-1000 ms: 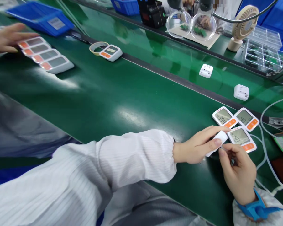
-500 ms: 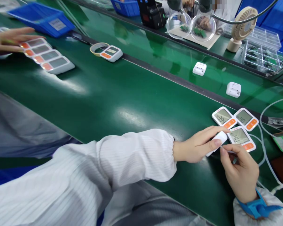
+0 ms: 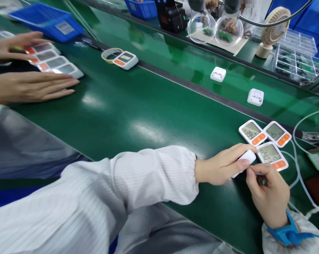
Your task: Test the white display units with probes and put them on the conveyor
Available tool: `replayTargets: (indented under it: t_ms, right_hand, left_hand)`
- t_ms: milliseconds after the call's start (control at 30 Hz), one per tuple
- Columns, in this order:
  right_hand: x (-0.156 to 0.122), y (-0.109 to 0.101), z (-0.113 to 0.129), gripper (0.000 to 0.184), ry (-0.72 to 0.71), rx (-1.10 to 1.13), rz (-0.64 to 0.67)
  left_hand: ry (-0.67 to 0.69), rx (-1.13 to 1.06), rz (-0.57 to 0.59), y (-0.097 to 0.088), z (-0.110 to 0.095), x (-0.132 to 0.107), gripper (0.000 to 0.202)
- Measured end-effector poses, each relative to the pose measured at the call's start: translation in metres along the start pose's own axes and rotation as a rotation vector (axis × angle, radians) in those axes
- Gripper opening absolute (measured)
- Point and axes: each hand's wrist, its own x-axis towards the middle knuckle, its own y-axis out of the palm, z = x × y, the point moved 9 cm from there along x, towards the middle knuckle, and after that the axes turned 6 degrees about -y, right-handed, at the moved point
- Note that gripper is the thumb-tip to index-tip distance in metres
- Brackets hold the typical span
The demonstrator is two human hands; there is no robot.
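My left hand point(image 3: 223, 165) grips a small white device point(image 3: 244, 158) on edge between thumb and fingers, low on the green belt. My right hand point(image 3: 267, 194), with a blue wrist strap point(image 3: 286, 234), is closed in a pinch at that device's lower end; what it pinches is hidden. Just beyond lie three white monitors with lit displays and orange buttons: one point(image 3: 271, 156) touching my fingers, two point(image 3: 252, 132) point(image 3: 277, 134) behind it.
A co-worker's two hands point(image 3: 32, 86) point(image 3: 13, 46) rest at a row of monitors point(image 3: 55, 63) far left. A tape roll point(image 3: 110, 53) and another monitor point(image 3: 124, 60) lie mid-belt. Two white modules point(image 3: 218, 74) point(image 3: 255, 97) ride the far belt. White tubes point(image 3: 298, 169), a fan point(image 3: 273, 30) and blue bins point(image 3: 48, 21) surround.
The two white modules on the far belt have travelled left. A co-worker's second hand has come in flat beside the row of monitors. My hands have barely shifted on the small device.
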Motion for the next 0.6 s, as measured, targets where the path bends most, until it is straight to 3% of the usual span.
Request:
replayTargets:
  t_ms: [333,600]
  right_hand:
    - [-0.002,0.002,0.0,0.018,-0.004,-0.01,0.022]
    - [-0.005,0.005,-0.012,0.015,0.101,0.074,0.05]
  left_hand:
    - [0.006,0.037,0.04,0.002,-0.002,0.002,0.045]
    - [0.06,-0.005,0.039,-0.001,-0.002,0.002,0.045]
